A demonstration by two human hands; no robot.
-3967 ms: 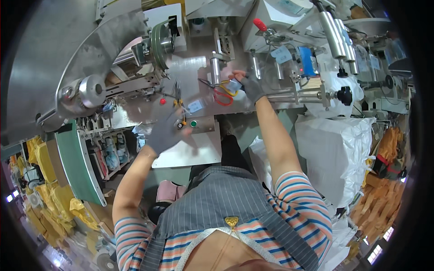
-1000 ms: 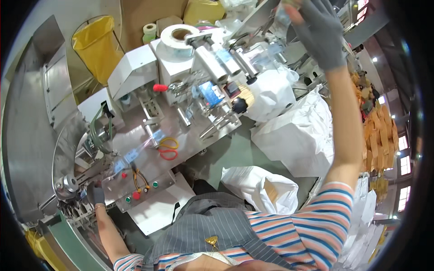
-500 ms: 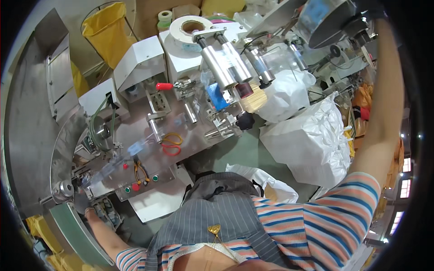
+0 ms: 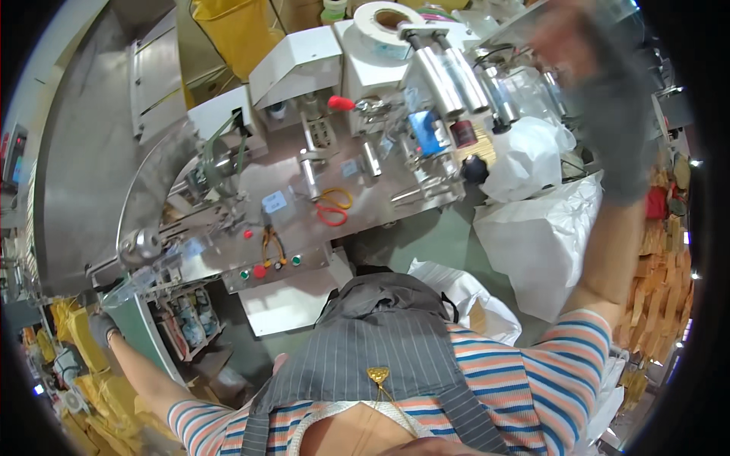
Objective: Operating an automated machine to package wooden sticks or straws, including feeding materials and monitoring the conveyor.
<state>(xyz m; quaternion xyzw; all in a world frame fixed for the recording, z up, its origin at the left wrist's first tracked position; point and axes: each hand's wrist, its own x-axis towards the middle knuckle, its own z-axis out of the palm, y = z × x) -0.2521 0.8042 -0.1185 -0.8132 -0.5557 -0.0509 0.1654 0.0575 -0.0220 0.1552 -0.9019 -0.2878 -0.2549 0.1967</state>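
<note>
My left hand (image 4: 100,328), in a grey glove, is at the far left beside a green conveyor belt (image 4: 124,323). Clear plastic film (image 4: 131,290) lies at the machine's end just above it; I cannot make out whether the fingers grip it. Raised at the upper right is my right hand (image 4: 601,99), its grey glove leaving the fingertips bare. Motion smears its fingers, and nothing held in them can be made out. Below and left of it a white plastic bag (image 4: 525,161) bulges beside the machine's steel rollers (image 4: 449,76).
A steel machine bed (image 4: 258,178) carries red and yellow-handled scissors (image 4: 333,207), a red-tipped clamp (image 4: 342,103) and a push-button panel (image 4: 277,267). A white roll (image 4: 369,26) sits at the back. A large white sack (image 4: 544,235) stands at right, cardboard stacks (image 4: 658,304) beyond.
The view has shifted, so the machine sits farther right. My right hand has come down from the large roll at the upper right. My left hand has moved left, away from the machine's end.
</note>
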